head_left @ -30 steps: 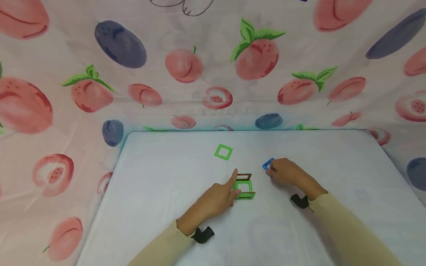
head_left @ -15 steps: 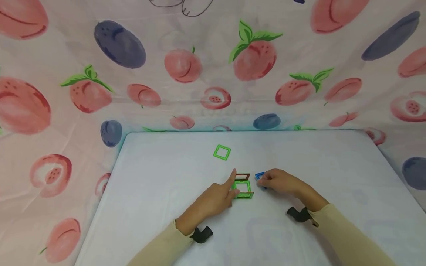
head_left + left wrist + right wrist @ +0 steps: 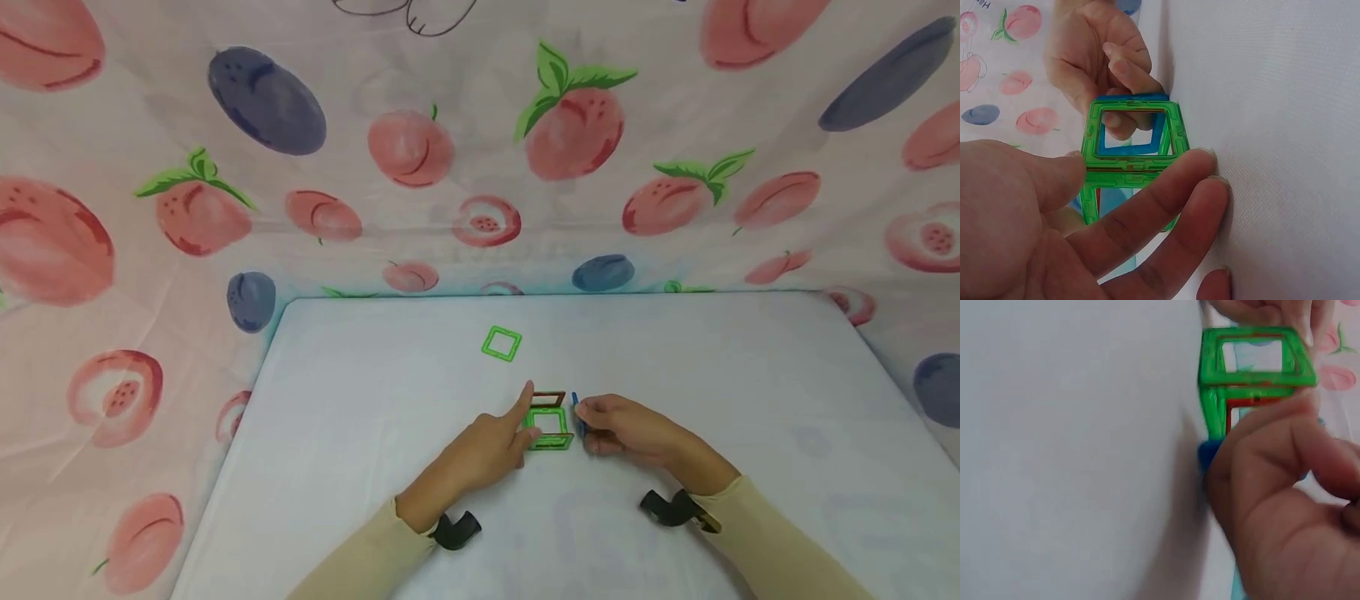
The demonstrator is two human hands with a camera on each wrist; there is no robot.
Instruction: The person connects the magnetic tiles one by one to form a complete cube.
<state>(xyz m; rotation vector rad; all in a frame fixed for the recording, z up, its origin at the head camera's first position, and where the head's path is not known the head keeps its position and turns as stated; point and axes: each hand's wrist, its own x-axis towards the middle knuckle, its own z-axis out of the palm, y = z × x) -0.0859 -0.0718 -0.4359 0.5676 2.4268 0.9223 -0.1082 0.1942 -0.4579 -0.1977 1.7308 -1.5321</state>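
Observation:
In the head view my left hand (image 3: 487,446) rests at the left side of a small structure of joined square magnetic tiles, index finger along its far side and thumb at its near side. A green tile (image 3: 1175,128) forms its open frame in the left wrist view, with fingers and thumb about its edges. A reddish-brown tile (image 3: 557,400) stands at the back. My right hand (image 3: 630,429) pinches a blue magnetic tile (image 3: 1125,150), held upright close to the structure's right side. My own fingers cover most of this blue tile in the right wrist view.
A loose green square tile (image 3: 513,343) lies flat behind the structure on the white tabletop (image 3: 360,375). Behind the table hangs a fruit-patterned cloth (image 3: 420,75). Each wrist wears a black device (image 3: 456,530) by a beige sleeve.
My right hand has brought the blue tile left and nearer to me, turning it upright beside the structure. The left hand stays in place on the joined tiles.

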